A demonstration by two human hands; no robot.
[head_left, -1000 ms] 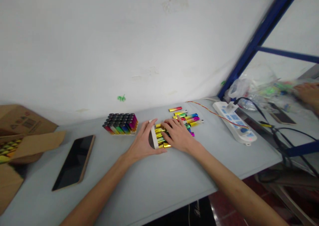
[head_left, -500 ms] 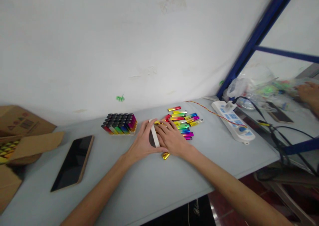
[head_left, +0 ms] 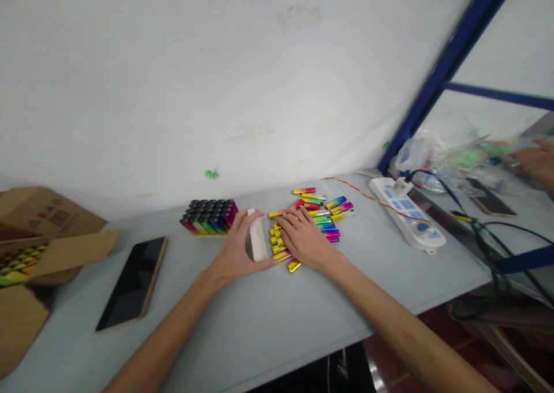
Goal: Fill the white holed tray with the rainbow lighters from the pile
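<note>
My left hand (head_left: pixel 239 247) is curved around a shallow white tray (head_left: pixel 258 240), which is tilted on its side with its opening facing right. My right hand (head_left: pixel 302 235) lies over a pile of shiny metallic lighters (head_left: pixel 277 246), fingers stretched out and slightly spread. Gold ends of several lighters stick out from under its fingers, pointing at the tray. More coloured lighters (head_left: pixel 329 228) lie loose beyond and right of this hand. Behind my left hand, a filled tray of lighters (head_left: pixel 210 217) stands upright in rows, black ends up.
A dark phone (head_left: pixel 132 283) lies to the left, beside an open cardboard box (head_left: pixel 73 254) with yellowish items inside. On the right are a white power strip (head_left: pixel 407 214), a thin red-yellow wire (head_left: pixel 367 194) and a blue frame (head_left: pixel 450 73). Another person's hand (head_left: pixel 536 159) shows beyond the frame.
My left hand has moved slightly left with the tray, opening a gap from my right hand. The gold lighter ends now show between them.
</note>
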